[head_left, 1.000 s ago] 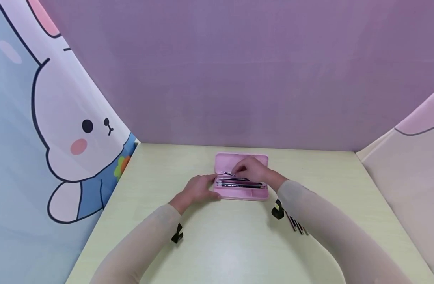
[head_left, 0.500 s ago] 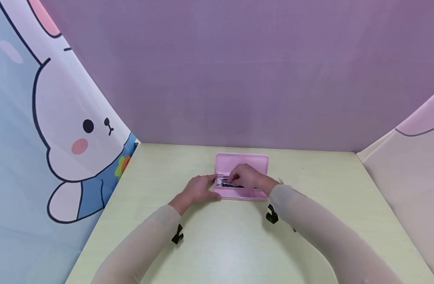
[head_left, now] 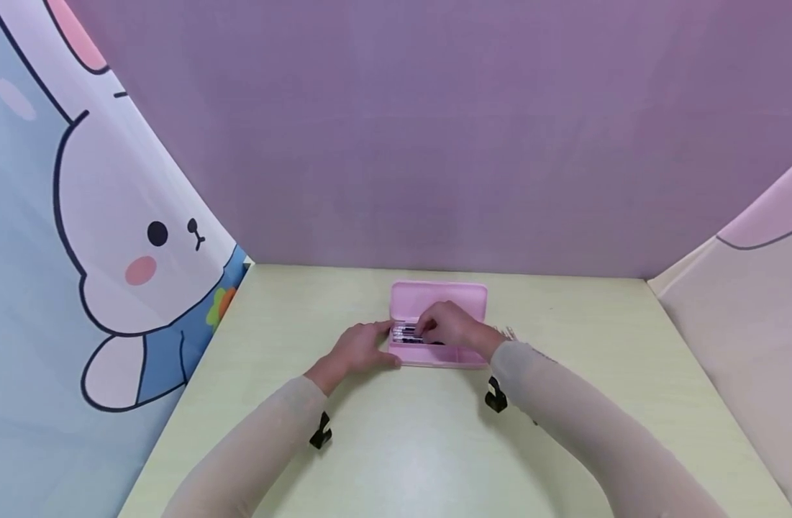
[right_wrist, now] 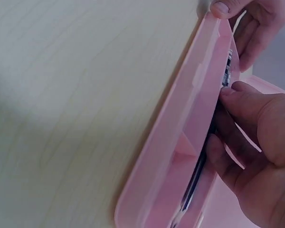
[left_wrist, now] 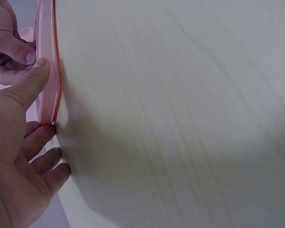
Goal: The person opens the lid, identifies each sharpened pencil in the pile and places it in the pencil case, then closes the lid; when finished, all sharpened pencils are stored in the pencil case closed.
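Observation:
The pink pencil case [head_left: 437,291] lies with its lid raised at the back. Several dark pencils [head_left: 405,334] lie lengthwise in its long compartment. My left hand [head_left: 359,347] holds the left end of the case; in the left wrist view its thumb [left_wrist: 38,78] lies on the case's side wall and its fingers bend at the corner. My right hand [head_left: 449,325] reaches into the case. In the right wrist view, its thumb and fingers pinch a dark pencil [right_wrist: 194,183] lying along the compartment. The palm hides part of the row.
More loose pencils [head_left: 508,333] lie on the table to the right of the case, mostly covered by my right forearm. The pale wooden table [head_left: 396,446] ends at a purple backdrop [head_left: 447,144]. A rabbit-print sheet [head_left: 143,216] hangs on the left.
My right hand has moved down from above the back of the case into the pencil compartment, bringing a pencil with it. The left hand stays at the left end.

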The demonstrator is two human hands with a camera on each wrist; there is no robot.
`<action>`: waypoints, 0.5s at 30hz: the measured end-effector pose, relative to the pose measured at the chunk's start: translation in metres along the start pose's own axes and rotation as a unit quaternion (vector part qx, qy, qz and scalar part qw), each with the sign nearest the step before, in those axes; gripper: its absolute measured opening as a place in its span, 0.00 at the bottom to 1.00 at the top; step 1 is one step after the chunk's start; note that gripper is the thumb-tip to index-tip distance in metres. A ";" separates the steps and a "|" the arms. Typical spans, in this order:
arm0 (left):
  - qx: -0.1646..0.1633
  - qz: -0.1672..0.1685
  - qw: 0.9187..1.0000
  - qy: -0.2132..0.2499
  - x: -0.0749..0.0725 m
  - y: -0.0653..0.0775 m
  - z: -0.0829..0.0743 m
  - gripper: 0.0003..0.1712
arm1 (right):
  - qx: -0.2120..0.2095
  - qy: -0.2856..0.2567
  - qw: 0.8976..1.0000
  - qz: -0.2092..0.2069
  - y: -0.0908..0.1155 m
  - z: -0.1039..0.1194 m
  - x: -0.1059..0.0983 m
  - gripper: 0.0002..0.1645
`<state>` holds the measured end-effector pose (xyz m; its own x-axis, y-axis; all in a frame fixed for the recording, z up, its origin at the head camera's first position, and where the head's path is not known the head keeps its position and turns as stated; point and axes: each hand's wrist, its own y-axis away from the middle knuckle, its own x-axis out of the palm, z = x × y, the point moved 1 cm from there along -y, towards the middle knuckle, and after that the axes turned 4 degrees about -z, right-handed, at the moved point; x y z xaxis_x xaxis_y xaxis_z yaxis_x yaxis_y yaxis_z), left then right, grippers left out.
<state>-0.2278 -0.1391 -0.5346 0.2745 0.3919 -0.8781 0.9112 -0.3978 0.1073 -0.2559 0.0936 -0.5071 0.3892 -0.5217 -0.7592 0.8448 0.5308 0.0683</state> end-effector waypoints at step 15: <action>0.003 -0.009 0.999 0.046 -0.011 -0.002 0.003 0.47 | 0.042 -0.058 0.997 -0.037 0.034 -0.021 -0.053 0.11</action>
<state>-0.2338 -0.1450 -0.5270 0.2851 0.4740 -0.8331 0.9148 -0.3940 0.0889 -0.2559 0.1537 -0.4780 0.3609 -0.6335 -0.6844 0.8985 0.4329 0.0730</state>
